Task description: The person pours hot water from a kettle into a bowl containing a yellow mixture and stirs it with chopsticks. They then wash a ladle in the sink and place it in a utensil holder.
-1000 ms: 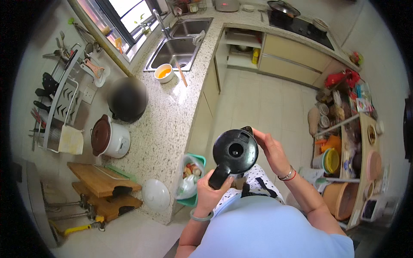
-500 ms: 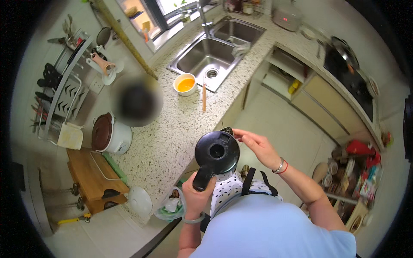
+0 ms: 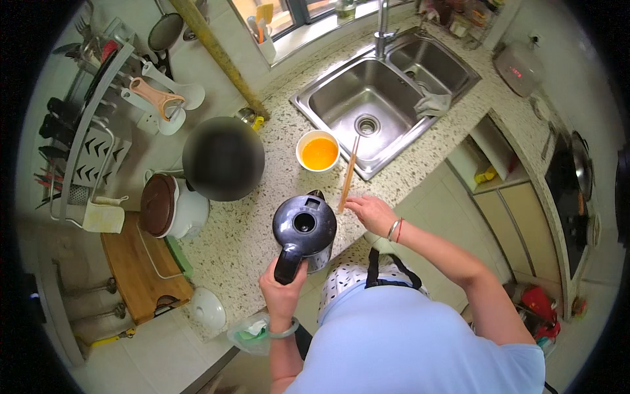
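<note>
My left hand (image 3: pixel 282 292) is closed round the black handle of an electric kettle (image 3: pixel 304 223). The kettle has a black top with a round recess and a shiny body below, and its spout points toward the sink. It is at the counter's front edge; whether its base touches the counter is hidden. My right hand (image 3: pixel 374 215) reaches over the edge with fingers stretched out. Its fingertips are at the near end of a pair of wooden chopsticks (image 3: pixel 349 177), which lean on the sink's rim. Left of them stands a white bowl (image 3: pixel 303 164) of orange-yellow liquid.
A double steel sink (image 3: pixel 354 92) with a grey cloth (image 3: pixel 433 105) lies beyond the bowl. A white pot with a brown lid (image 3: pixel 159 205), a cutting board (image 3: pixel 134 262) and a white lid (image 3: pixel 207 308) line the left. A plastic bag (image 3: pixel 249 333) hangs by the counter edge.
The kettle has moved forward and left toward the counter in my left hand. My right hand has left the kettle's spout and reached out to the chopsticks' near end.
</note>
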A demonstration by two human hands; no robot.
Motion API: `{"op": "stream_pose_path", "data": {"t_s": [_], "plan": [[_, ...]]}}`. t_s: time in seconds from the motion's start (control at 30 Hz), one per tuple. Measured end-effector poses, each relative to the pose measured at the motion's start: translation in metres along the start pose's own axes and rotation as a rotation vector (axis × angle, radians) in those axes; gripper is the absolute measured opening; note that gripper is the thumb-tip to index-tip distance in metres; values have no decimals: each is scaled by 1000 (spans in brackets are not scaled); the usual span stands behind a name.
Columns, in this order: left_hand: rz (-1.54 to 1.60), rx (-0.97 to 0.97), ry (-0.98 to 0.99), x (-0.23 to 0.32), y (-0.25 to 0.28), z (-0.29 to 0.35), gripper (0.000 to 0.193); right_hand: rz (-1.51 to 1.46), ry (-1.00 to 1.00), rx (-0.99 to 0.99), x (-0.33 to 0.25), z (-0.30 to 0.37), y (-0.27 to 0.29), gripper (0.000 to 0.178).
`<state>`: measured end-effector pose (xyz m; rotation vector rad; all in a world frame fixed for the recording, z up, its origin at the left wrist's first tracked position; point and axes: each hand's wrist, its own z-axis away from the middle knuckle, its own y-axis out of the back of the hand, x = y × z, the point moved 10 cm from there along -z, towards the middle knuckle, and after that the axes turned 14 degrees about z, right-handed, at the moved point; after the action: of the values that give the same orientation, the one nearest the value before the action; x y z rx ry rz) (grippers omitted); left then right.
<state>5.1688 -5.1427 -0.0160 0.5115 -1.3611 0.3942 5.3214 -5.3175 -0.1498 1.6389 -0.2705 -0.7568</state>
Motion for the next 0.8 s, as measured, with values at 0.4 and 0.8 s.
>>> {"op": "stream_pose_path", "data": {"t_s": [0.4, 0.8], "plan": [[-217, 81, 71, 10, -30, -82, 22, 487, 418, -69, 36, -76, -42, 12], [-326, 163, 197, 1, -49, -110, 27, -370, -222, 59, 144, -122, 102, 13]]}}
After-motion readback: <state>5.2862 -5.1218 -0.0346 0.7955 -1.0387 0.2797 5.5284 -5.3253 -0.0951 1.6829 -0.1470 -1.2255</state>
